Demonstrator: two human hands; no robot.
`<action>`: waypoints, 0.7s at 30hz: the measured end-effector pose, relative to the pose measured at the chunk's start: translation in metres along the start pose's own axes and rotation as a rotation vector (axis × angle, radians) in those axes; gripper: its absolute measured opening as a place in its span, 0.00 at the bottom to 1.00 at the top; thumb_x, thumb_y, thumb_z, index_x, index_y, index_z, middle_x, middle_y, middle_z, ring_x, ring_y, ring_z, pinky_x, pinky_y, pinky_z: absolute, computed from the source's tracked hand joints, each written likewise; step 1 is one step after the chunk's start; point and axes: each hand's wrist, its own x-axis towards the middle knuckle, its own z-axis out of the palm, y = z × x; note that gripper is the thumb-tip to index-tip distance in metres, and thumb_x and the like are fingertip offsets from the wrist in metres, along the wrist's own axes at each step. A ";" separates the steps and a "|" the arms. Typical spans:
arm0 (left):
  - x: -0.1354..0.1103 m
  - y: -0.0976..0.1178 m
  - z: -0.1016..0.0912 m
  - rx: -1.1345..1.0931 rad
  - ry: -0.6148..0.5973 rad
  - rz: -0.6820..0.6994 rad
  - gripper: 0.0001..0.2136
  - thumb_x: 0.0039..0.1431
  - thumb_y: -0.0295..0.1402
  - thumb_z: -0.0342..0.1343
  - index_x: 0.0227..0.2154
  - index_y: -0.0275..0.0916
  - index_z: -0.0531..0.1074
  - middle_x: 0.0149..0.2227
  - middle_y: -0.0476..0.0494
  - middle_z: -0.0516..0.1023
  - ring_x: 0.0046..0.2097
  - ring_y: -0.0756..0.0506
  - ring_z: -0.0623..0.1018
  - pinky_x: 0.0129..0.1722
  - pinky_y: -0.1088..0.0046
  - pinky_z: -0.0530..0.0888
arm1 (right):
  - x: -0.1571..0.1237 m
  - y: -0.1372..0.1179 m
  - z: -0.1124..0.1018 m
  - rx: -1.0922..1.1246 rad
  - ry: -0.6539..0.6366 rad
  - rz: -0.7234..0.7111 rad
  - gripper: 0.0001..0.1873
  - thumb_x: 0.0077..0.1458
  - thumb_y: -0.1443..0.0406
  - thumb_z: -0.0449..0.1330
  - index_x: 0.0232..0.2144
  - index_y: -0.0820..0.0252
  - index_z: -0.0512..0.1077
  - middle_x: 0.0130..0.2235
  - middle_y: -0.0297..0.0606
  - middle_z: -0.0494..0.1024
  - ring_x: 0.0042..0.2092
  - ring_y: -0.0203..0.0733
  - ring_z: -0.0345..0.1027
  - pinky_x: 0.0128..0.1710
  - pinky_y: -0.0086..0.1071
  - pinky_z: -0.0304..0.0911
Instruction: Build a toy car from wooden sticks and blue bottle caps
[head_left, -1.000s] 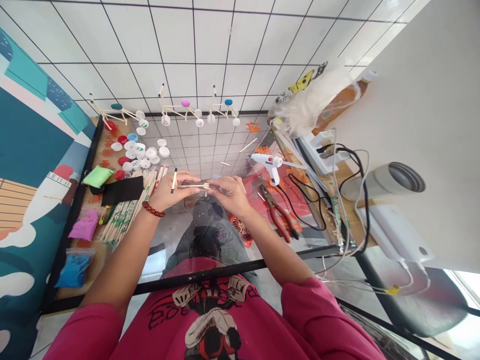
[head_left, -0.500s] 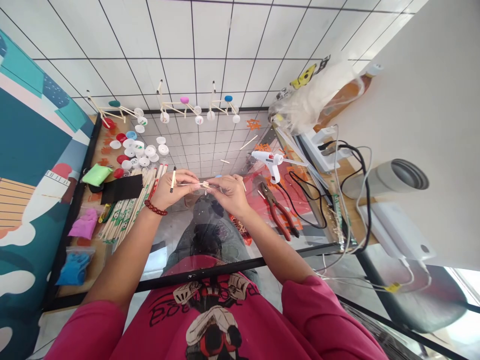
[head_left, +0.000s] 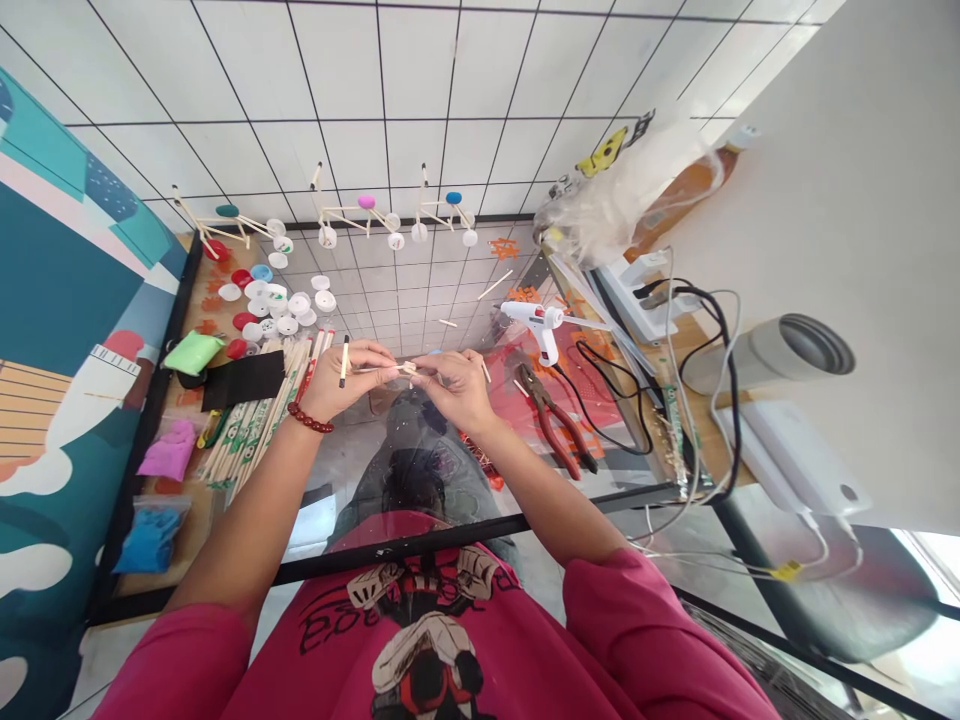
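Observation:
Over the glass tabletop, my left hand (head_left: 352, 372) and my right hand (head_left: 455, 383) meet fingertip to fingertip. Both pinch a small frame of pale wooden sticks (head_left: 407, 369), gripping it from either side at a joint. A short stick with black ends (head_left: 344, 362) stands up across the back of my left hand; whether it belongs to the frame is hidden by the fingers. Another pale stick end (head_left: 486, 371) pokes out beyond my right fingers. Just right of that hand lie red-handled pliers (head_left: 556, 420), and behind them a white glue gun (head_left: 534, 323).
Three stick models with bottle-cap wheels, one with a pink seat (head_left: 366, 202), line the back edge. Loose bottle caps (head_left: 287, 305), bundled chopsticks (head_left: 251, 425), a black sheet (head_left: 244, 381) and bagged coloured clay (head_left: 150, 537) fill the left. Cables (head_left: 731, 400) and a power strip (head_left: 637, 305) run along the right.

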 end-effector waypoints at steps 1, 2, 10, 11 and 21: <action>0.000 0.000 0.000 0.007 0.000 0.000 0.12 0.50 0.46 0.70 0.29 0.43 0.85 0.35 0.42 0.84 0.39 0.42 0.82 0.36 0.65 0.82 | 0.000 0.001 0.001 0.006 0.002 0.000 0.06 0.61 0.61 0.67 0.41 0.50 0.81 0.40 0.33 0.87 0.43 0.42 0.77 0.55 0.43 0.50; -0.001 0.001 -0.001 0.012 0.000 0.000 0.12 0.50 0.47 0.70 0.29 0.43 0.85 0.35 0.41 0.84 0.39 0.42 0.83 0.36 0.65 0.82 | -0.001 0.002 0.002 0.010 0.005 -0.003 0.06 0.61 0.60 0.67 0.42 0.50 0.81 0.41 0.33 0.87 0.43 0.42 0.77 0.56 0.43 0.51; -0.001 0.002 -0.001 0.006 -0.014 -0.012 0.13 0.50 0.48 0.70 0.29 0.43 0.85 0.36 0.42 0.84 0.40 0.42 0.83 0.38 0.63 0.83 | -0.002 0.003 0.004 0.012 0.004 -0.025 0.08 0.61 0.61 0.65 0.43 0.52 0.79 0.41 0.36 0.85 0.45 0.45 0.75 0.55 0.42 0.56; -0.001 0.002 -0.002 0.003 -0.013 -0.015 0.13 0.50 0.47 0.70 0.29 0.43 0.85 0.36 0.42 0.84 0.40 0.42 0.83 0.38 0.64 0.83 | -0.002 0.003 0.003 0.016 0.003 -0.022 0.08 0.61 0.61 0.65 0.43 0.52 0.79 0.41 0.36 0.85 0.45 0.45 0.75 0.55 0.42 0.56; -0.001 0.007 -0.004 0.012 -0.043 -0.042 0.11 0.51 0.46 0.70 0.29 0.43 0.85 0.37 0.41 0.84 0.40 0.42 0.82 0.38 0.63 0.83 | 0.000 0.000 0.002 0.062 -0.042 0.015 0.07 0.62 0.61 0.64 0.42 0.51 0.78 0.42 0.35 0.84 0.45 0.45 0.75 0.57 0.43 0.53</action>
